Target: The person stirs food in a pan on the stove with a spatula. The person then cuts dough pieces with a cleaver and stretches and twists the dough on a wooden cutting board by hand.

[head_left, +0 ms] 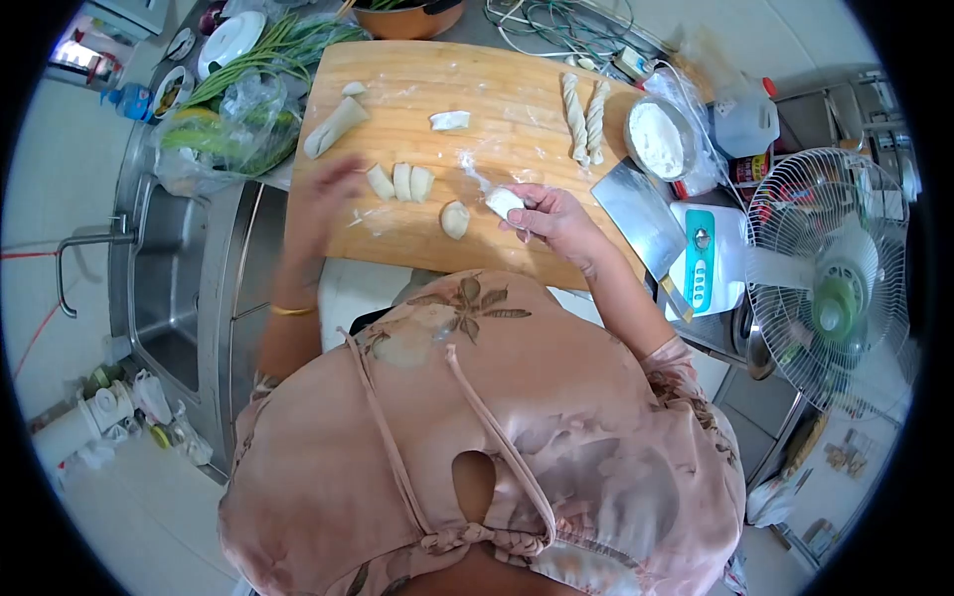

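Note:
A floured piece of dough [505, 203] is pinched between the thumb and fingers of my right hand [545, 216], above the wooden board [397, 79]. My left hand [328, 199] is smeared by motion at the board's left edge, so its fingers do not show clearly. Near it, several cut dough pieces [402, 183] stand in a row. A rounded dough lump [455, 220] rests left of my right hand. Farther back are a thick dough roll [336, 127], a small dough bit [354, 88] and a floured dough strip [450, 120]. Two twisted dough strands [586, 119] lie at the right.
A cleaver [641, 219] lies across the board's right corner, by a bowl of flour [657, 139]. Beyond are a kitchen scale [708, 258] and a fan [835, 288]. Bagged vegetables [234, 134] and a sink [179, 288] are at the left.

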A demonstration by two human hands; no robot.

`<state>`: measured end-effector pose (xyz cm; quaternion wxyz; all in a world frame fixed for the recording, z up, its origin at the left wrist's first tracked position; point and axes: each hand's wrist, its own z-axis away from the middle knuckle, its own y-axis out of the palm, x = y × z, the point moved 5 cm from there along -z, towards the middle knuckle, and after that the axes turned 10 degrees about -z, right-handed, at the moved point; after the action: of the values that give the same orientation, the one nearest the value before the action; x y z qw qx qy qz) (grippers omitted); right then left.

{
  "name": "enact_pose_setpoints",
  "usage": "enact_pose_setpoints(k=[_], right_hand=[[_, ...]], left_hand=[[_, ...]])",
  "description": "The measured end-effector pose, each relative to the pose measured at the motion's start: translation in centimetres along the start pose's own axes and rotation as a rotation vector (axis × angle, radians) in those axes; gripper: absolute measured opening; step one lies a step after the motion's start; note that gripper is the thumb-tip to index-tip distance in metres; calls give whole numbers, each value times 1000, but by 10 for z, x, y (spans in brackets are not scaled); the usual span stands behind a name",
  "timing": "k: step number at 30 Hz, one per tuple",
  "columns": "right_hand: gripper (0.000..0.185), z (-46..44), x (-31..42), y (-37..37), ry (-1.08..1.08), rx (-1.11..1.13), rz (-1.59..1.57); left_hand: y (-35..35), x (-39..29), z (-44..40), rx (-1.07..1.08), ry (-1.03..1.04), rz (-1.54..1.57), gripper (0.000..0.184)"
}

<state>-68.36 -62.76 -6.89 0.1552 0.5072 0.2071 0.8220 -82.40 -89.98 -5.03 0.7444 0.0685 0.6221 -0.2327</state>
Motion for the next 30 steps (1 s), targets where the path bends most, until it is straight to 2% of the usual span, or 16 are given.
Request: enact_pose_setpoints(k=[1,3,5,6,8,11,12,14,17,20,23,26,29,30], right_hand=[[42,2,2,3,-2,-3,-14],[39,4,4,9,-7,-10,-45],[33,4,3,12,-1,7,-169],[30,5,3,13,1,15,-231],[29,10,0,14,-8,-63,-157],[28,9,-6,13,-68,-168,0],[28,7,-8,12,-95,-202,57],[28,2,-10,16,-89,-163,35],[25,-4,-20,9,-23,-170,-14],[22,-10,-24,4,-9,-180,-94],[22,-11,-22,-1,7,-258,-110],[23,-9,-22,-10,12,-330,-130],[24,-5,-23,-16,11,-368,-200],[24,-4,-23,-18,10,-380,-229]], left_hand=[[41,-5,-3,199,179,-57,33],[104,-45,13,398,226,-107,34],[138,-51,15,532,374,-74,36],[142,-47,10,525,352,-144,35],[147,-40,2,506,308,-283,34],[147,-28,-2,505,83,-258,29],[146,-25,-2,489,85,-220,27],[146,-17,-3,459,91,-144,24],[141,-2,-6,505,-103,-42,21],[131,1,-12,487,-105,47,18],[119,16,-34,437,-142,-23,18],[102,63,-94,64,187,-248,33],[106,20,-111,-199,637,-915,37],[112,19,-118,-123,629,-968,38]])
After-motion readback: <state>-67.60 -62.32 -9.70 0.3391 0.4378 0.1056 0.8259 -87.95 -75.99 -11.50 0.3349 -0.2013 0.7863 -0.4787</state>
